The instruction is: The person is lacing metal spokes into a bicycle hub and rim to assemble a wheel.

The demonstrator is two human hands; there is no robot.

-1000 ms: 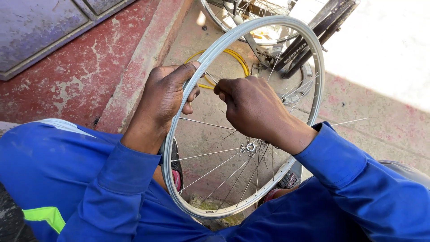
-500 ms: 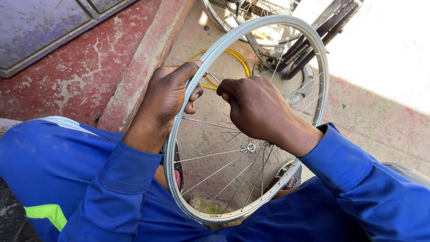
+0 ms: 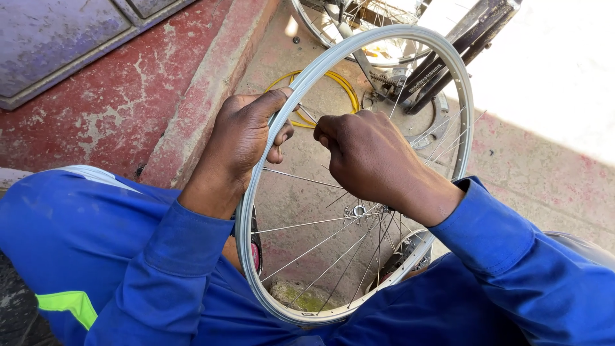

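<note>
Left hand (image 3: pixel 246 138) grip closed around the wheel rim (image 3: pixel 458 83) (upright over the person's lap). Right hand (image 3: pixel 368 157) grip pinches a spoke (image 3: pixel 306 113) just inside the rim, near yellow cable (image 3: pixel 343 83).

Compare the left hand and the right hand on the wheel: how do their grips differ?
The left hand wraps around the silver rim, thumb lying over its outer edge, while the right hand sits inside the rim among the spokes. The left hand grips broadly with the whole hand; the right hand pinches with its fingertips at a spoke close to the rim. Both wear blue sleeves and meet at the same upper-left stretch of rim.
</note>
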